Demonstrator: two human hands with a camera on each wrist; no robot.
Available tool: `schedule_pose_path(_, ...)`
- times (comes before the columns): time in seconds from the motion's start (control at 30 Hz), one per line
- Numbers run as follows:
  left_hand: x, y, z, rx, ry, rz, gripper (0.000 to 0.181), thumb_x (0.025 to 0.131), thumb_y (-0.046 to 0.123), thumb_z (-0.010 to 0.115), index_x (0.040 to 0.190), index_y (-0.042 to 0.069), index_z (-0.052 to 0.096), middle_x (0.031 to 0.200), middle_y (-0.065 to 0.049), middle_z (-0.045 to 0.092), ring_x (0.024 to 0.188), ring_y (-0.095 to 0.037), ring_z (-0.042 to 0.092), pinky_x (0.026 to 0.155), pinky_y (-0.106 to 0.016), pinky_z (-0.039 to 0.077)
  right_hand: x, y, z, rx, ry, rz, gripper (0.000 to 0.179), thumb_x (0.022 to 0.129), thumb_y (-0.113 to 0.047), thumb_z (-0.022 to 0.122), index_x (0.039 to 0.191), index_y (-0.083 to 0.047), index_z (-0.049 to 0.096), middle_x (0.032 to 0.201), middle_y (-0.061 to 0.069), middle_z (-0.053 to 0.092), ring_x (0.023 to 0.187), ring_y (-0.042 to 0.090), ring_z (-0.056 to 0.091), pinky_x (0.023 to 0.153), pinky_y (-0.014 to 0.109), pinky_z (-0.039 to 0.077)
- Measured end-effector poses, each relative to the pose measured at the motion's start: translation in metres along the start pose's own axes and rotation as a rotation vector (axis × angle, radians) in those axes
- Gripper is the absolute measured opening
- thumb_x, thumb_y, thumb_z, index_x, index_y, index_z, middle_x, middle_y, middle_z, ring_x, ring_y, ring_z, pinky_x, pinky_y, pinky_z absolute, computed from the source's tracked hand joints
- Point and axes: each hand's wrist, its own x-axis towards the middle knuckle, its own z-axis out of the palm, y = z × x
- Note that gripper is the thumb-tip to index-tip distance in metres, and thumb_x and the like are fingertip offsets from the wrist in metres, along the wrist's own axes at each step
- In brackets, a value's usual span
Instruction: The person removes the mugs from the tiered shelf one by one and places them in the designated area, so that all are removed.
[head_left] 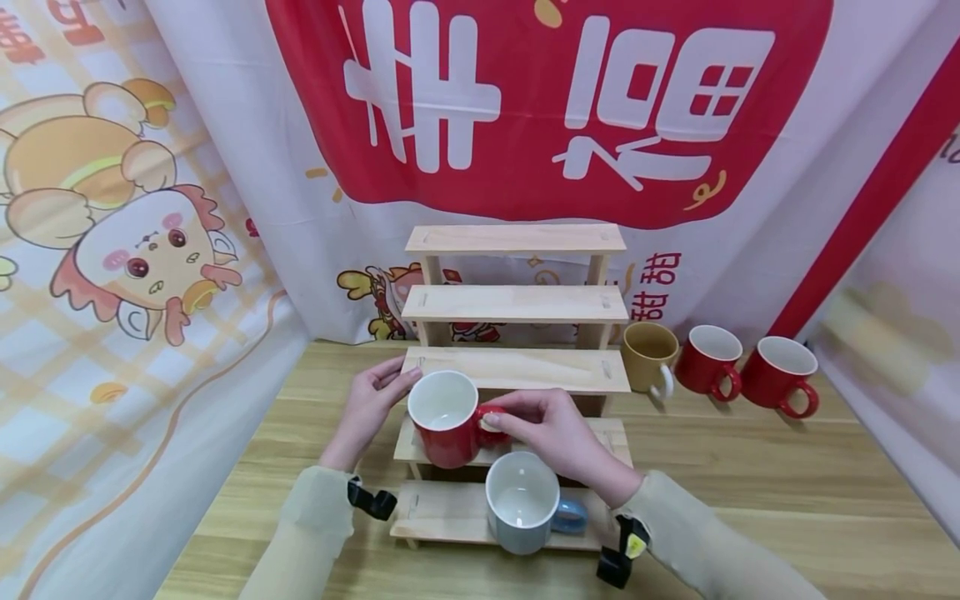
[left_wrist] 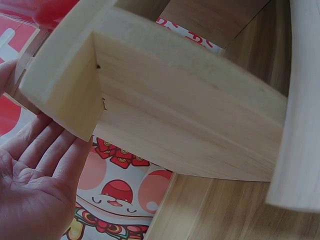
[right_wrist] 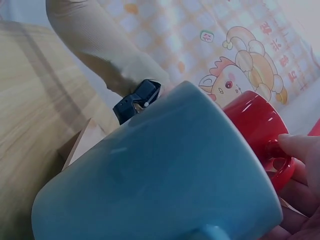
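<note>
A red mug (head_left: 450, 433) with a white inside is upright over the second-lowest step of the wooden stepped rack (head_left: 517, 367). Thumb and fingers of my right hand (head_left: 558, 429) pinch its handle. Whether its base touches the step I cannot tell. Beside the rack's left end is my left hand (head_left: 378, 400), its fingers extended against a shelf end and the thumb near the mug's rim. In the left wrist view those fingers (left_wrist: 47, 150) look straight. A blue-grey mug (head_left: 525, 521) stands on the lowest step, handle to the right; it fills much of the right wrist view.
Right of the rack, a tan mug (head_left: 648, 354) with a white handle and two red mugs, one (head_left: 705, 362) nearer and one (head_left: 776, 375) farther right, stand on the wooden table (head_left: 750, 500). Printed cloth (head_left: 262, 250) hangs behind and at both sides.
</note>
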Motion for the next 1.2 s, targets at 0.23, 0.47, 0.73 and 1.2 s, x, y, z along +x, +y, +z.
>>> schedule_pose_path(0.23,-0.001,0.002,0.0,-0.001,-0.004,-0.003,0.058,0.095,0.026,0.076,0.14,-0.004,0.056,0.127,-0.022,0.066,0.11,-0.019,0.068,0.094,-0.028,0.055,0.0,0.003,0.001,0.031,0.0,0.013,0.022,0.095,-0.02,0.075,0.112,-0.007,0.077,0.104,0.005,0.076,0.093,0.021,0.072,0.078,0.035,0.062)
schedule_pose_path(0.47,-0.001,0.002,0.001,0.009,-0.006,-0.008,0.061,0.094,0.029,0.077,0.141,-0.004,0.056,0.128,-0.022,0.066,0.112,-0.021,0.067,0.094,-0.028,0.055,-0.001,0.003,0.004,0.036,0.014,-0.015,0.02,0.096,-0.017,0.074,0.112,-0.006,0.077,0.103,0.008,0.076,0.093,0.023,0.073,0.077,0.036,0.063)
schedule_pose_path(0.73,-0.001,0.0,-0.001,-0.001,-0.016,0.009,0.06,0.094,0.028,0.077,0.14,-0.004,0.055,0.128,-0.022,0.066,0.11,-0.019,0.068,0.094,-0.029,0.055,-0.001,0.004,0.005,0.032,0.028,-0.04,0.018,0.096,-0.016,0.074,0.11,-0.005,0.077,0.102,0.008,0.076,0.092,0.026,0.073,0.078,0.036,0.062)
schedule_pose_path(1.2,0.0,0.0,-0.001,-0.01,-0.013,0.008,0.058,0.097,0.021,0.074,0.142,-0.007,0.052,0.133,-0.025,0.062,0.114,-0.02,0.066,0.094,-0.028,0.055,-0.005,-0.007,0.0,0.073,0.04,-0.085,0.019,0.097,-0.015,0.072,0.11,-0.003,0.076,0.104,0.01,0.076,0.093,0.025,0.074,0.081,0.037,0.062)
